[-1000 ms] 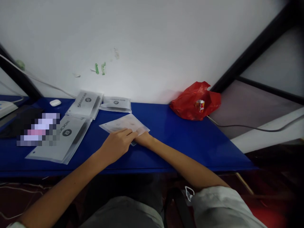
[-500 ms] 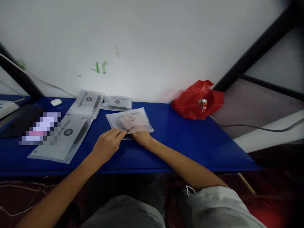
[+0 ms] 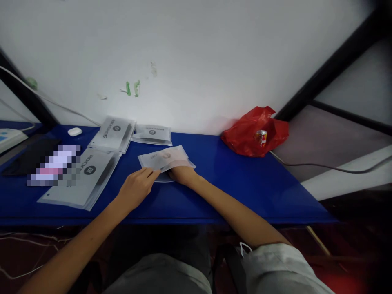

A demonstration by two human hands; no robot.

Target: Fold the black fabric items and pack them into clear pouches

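Note:
A frosted zip bag (image 3: 154, 158) with grey lettering and a round logo lies over the blue table, its near side open. My left hand (image 3: 137, 185) pinches the lifted upper layer at the left of the opening. My right hand (image 3: 183, 174) reaches into the bag up to the wrist. Only a blurred skin tone shows through the plastic, so its fingers and anything in them are hidden. The lower layer of the bag rests on the table under the hands.
Similar printed bags lie at the left (image 3: 78, 179), behind them (image 3: 112, 132) and near the wall (image 3: 153, 134). A pixelated phone (image 3: 55, 165), a white earbud case (image 3: 75, 131) and a red plastic bag (image 3: 248, 132) are also on the blue table (image 3: 232, 179).
The bag's upper layer sits slightly lower and is more bent. My right hand has gone a little deeper into the bag. My left hand keeps its pinch. The view has shifted slightly.

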